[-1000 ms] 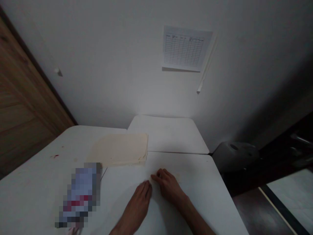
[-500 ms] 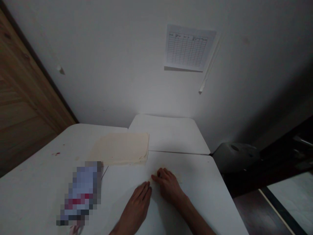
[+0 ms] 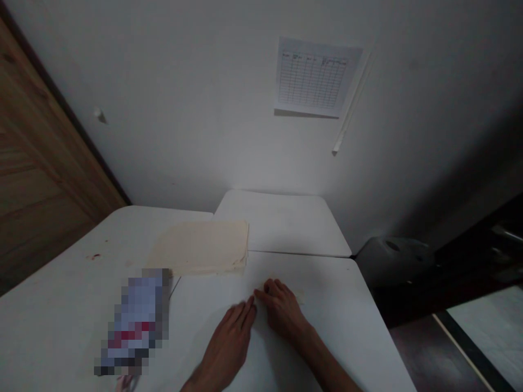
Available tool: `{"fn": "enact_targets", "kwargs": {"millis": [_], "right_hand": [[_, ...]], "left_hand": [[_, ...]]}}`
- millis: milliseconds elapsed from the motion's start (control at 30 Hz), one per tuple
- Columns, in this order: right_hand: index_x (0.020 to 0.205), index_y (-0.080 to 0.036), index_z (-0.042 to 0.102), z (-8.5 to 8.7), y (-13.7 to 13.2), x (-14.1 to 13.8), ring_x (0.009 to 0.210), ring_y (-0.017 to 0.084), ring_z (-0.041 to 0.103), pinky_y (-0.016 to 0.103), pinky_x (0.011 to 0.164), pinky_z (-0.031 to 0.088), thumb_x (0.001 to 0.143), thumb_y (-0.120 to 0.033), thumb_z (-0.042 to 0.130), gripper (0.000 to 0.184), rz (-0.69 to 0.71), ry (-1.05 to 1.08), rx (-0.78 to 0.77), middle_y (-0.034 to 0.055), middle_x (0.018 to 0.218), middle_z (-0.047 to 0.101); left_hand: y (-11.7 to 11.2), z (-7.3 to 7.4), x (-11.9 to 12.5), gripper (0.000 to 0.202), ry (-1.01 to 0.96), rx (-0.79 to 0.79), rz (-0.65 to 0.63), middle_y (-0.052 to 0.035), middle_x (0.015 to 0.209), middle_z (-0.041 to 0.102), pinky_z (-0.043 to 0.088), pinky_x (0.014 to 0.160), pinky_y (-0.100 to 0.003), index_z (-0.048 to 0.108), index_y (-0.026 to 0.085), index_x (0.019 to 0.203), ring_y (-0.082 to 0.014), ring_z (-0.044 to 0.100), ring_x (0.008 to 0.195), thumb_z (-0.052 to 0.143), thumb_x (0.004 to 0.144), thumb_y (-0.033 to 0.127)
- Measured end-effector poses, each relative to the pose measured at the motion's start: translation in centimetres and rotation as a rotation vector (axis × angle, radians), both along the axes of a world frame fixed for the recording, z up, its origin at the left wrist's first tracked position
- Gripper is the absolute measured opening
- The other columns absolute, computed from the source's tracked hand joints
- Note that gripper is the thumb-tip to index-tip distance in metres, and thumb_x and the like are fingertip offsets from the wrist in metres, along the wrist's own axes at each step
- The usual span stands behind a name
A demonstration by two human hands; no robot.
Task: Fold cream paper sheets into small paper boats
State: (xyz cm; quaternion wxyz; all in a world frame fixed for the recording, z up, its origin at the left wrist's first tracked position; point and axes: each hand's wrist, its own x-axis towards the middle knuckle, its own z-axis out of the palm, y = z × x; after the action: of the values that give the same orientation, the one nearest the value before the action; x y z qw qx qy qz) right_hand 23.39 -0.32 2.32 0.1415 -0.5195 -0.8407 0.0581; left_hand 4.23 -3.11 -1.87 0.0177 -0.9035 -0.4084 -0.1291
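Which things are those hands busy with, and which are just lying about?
Seem in use:
- left hand and right hand, close together
- white tabletop under them
- pale patch beside the right hand, too faint to identify

Lying about, untouched:
- cream stack
- pixelated item
- printed sheet, on the wall

I monitor one head-worn view. It looks forward and down from above the near side of the white table (image 3: 335, 310), near the left hand (image 3: 233, 333) and right hand (image 3: 284, 310), facing the wall (image 3: 183, 109) beyond.
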Motion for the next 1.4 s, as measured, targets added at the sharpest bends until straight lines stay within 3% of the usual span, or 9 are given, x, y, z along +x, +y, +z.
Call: {"fn": "enact_targets", "kwargs": {"millis": [267, 567, 767, 1033, 1267, 1400], "right_hand": [[0.117, -0.026, 0.058, -0.4, 0.0, 0.1, 0.093, 0.02, 0.048, 0.03, 0.082, 0.041, 0.081, -0.006, 0.053, 0.041, 0.014, -0.006, 0.015, 0.005, 0.101, 0.055], [0.12, -0.033, 0.056, 0.0, 0.3, 0.1, 0.09, 0.019, 0.048, 0.029, 0.076, 0.039, 0.088, -0.015, 0.055, 0.037, 0.145, -0.064, 0.021, 0.0034, 0.099, 0.054], [0.123, -0.036, 0.054, -0.3, 0.0, 0.2, 0.094, 0.021, 0.048, 0.032, 0.079, 0.038, 0.085, -0.011, 0.053, 0.046, 0.008, -0.041, 0.005, 0.0044, 0.102, 0.054], [0.12, -0.031, 0.058, 0.1, -0.3, 0.7, 0.095, 0.021, 0.051, 0.033, 0.083, 0.04, 0.085, -0.016, 0.053, 0.038, -0.089, 0.004, 0.024, 0.0052, 0.103, 0.057], [0.117, -0.024, 0.061, -1.6, -1.8, 6.1, 0.096, 0.022, 0.054, 0.037, 0.092, 0.041, 0.089, -0.023, 0.054, 0.029, -0.41, 0.193, 0.127, 0.007, 0.111, 0.059], [0.115, -0.025, 0.063, -1.8, -2.6, 7.9, 0.1, 0.023, 0.054, 0.036, 0.09, 0.043, 0.087, -0.028, 0.058, 0.028, -0.418, 0.218, 0.095, 0.0063, 0.11, 0.061]], "left_hand": [[-0.4, -0.6, -0.3, 0.056, 0.033, 0.088, -0.031, -0.0139, 0.137, 0.051, 0.044, 0.102, -0.041, 0.053, 0.011, 0.128, -0.0272, 0.047, 0.127, 0.038, 0.076, 0.002], [-0.5, -0.3, -0.2, 0.052, 0.022, 0.087, -0.03, -0.0143, 0.133, 0.055, 0.045, 0.101, -0.04, 0.055, 0.011, 0.126, -0.0271, 0.048, 0.126, 0.038, 0.076, 0.004], [-0.4, -0.2, -0.3, 0.042, 0.048, 0.2, -0.049, -0.0168, 0.127, 0.059, 0.049, 0.096, -0.039, 0.057, 0.007, 0.122, -0.0279, 0.056, 0.117, 0.04, 0.083, 0.01], [-0.3, -0.4, -0.3, 0.042, 0.064, 0.276, -0.039, -0.0155, 0.126, 0.06, 0.05, 0.094, -0.04, 0.056, 0.009, 0.12, -0.0265, 0.058, 0.115, 0.038, 0.083, 0.008], [-0.7, 0.7, -0.9, 0.035, -0.037, 0.31, -0.044, -0.0121, 0.109, 0.069, 0.053, 0.087, -0.043, 0.06, 0.012, 0.114, -0.026, 0.065, 0.098, 0.035, 0.089, 0.012], [1.2, 1.8, -0.2, 0.033, -0.197, 0.258, -0.033, -0.0081, 0.099, 0.07, 0.055, 0.083, -0.039, 0.06, 0.016, 0.113, -0.021, 0.067, 0.087, 0.034, 0.093, 0.013]]}}
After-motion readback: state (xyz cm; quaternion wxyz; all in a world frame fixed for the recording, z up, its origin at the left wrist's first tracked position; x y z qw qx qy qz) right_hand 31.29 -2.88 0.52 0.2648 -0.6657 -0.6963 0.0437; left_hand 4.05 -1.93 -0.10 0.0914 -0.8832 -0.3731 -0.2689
